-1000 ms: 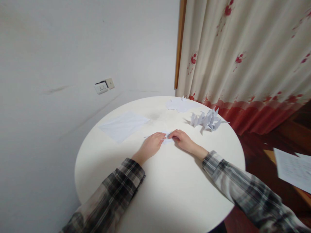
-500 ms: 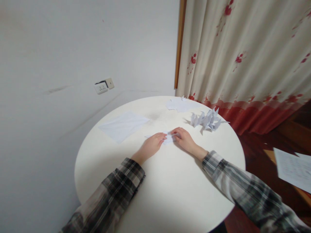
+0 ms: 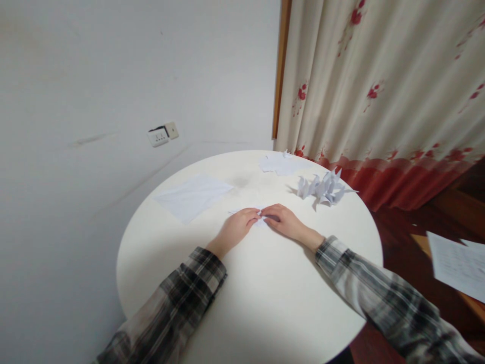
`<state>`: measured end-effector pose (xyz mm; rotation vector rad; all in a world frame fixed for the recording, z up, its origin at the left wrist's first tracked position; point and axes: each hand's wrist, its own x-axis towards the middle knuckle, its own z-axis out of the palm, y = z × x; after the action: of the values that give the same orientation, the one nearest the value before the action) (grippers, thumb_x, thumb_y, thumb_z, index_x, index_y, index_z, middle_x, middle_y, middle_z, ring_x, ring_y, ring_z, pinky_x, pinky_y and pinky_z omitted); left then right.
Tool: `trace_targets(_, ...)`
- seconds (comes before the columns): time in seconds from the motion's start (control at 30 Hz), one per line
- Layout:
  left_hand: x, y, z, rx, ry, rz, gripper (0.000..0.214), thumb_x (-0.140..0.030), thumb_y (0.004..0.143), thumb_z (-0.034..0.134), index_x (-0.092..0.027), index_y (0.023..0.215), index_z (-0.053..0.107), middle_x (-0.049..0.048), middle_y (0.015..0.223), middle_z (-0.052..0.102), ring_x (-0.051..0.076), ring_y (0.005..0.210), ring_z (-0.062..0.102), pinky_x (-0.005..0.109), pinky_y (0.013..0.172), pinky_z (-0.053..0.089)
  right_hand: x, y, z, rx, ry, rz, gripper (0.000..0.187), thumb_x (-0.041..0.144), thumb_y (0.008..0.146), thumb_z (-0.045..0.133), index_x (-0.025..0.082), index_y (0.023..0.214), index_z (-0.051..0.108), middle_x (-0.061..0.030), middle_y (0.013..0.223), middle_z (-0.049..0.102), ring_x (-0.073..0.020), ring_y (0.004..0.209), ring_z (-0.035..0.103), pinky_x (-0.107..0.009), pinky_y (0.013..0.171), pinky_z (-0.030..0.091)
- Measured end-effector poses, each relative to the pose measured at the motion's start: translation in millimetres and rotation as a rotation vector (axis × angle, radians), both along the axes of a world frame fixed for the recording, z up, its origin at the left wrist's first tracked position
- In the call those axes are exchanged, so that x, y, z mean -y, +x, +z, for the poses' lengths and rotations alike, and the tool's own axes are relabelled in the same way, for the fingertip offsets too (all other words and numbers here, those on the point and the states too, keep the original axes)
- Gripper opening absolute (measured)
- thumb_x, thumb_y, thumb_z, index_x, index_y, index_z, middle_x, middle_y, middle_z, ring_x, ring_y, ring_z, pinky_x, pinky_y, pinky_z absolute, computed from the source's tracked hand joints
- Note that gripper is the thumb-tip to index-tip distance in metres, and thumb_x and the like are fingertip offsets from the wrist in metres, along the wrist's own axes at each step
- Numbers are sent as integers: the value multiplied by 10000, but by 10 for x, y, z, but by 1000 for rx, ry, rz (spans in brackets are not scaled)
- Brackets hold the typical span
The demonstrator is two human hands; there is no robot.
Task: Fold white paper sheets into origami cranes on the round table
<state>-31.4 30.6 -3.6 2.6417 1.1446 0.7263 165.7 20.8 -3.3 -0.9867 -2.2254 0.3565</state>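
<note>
The left hand (image 3: 235,227) and the right hand (image 3: 285,221) pinch a small folded paper (image 3: 259,222) between them on the round white table (image 3: 257,288), but the fingers cover most of it, so its shape is hard to tell. Farther away, a flat white sheet (image 3: 195,196) lies on the left, pointy paper shapes (image 3: 326,189) stand on the right, and more papers (image 3: 282,164) lie near the far edge
</note>
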Motion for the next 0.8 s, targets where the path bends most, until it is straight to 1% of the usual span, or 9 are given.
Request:
trace_targets(0.1,-8,5,-11,28,34,-2,192,-191,839,461,-210,903,641,31,1085,630,165,1036,545,339,938,411,-10,6,-2,38,14,27,263,136,784,534,209,1022,623,-44,1037,657,-174,988,557,-354,901,404)
trace_targets(0.2,4,30,5,104,41,23,149,-142,783,501,-210,829,624,25,1059,628,167,1021,541,348,933,407,-14,13,-10,76,32,52,279,134,796,521,215,1043,621,-44,1059,651,-172,994,558,-354,899,405)
trace_targets(0.27,8,43,24,165,16,90,168,-87,735,496,-204,806,593,22,1013,632,162,983,551,342,914,416,-12,16,-11,91,48,55,272,141,802,521,216,1041,627,-53,1066,649,-174,997,557,-354,892,410)
trace_targets(0.33,-2,41,40,197,-10,199,198,-53,703,469,-193,810,559,27,922,635,160,903,569,332,860,442,-7,17,-8,101,64,47,263,151,803,526,212,1035,634,-63,1069,646,-178,999,555,-356,884,417)
trace_targets(0.4,-24,24,47,191,-24,304,205,-47,701,446,-186,824,532,30,835,627,164,832,575,324,802,458,0,16,-1,108,73,39,258,153,803,528,210,1029,639,-66,1066,646,-179,997,553,-355,877,422)
trace_targets(0.47,-49,2,43,173,-40,367,191,-58,720,431,-185,837,512,28,789,623,162,790,578,313,768,460,5,14,5,113,80,35,256,149,802,527,209,1022,643,-64,1063,647,-178,991,554,-352,873,426)
trace_targets(0.6,-78,-16,22,138,-96,440,160,-86,744,426,-187,845,499,28,760,629,154,729,589,284,702,458,8,10,3,117,99,37,249,145,802,526,201,1012,648,-63,1060,648,-176,979,555,-349,874,427)
trace_targets(0.8,-79,7,25,115,-186,503,156,-117,726,448,-198,845,508,11,738,643,150,686,602,252,616,445,10,5,-20,127,122,36,250,136,802,526,207,1007,649,-68,1052,650,-177,977,554,-354,865,428)
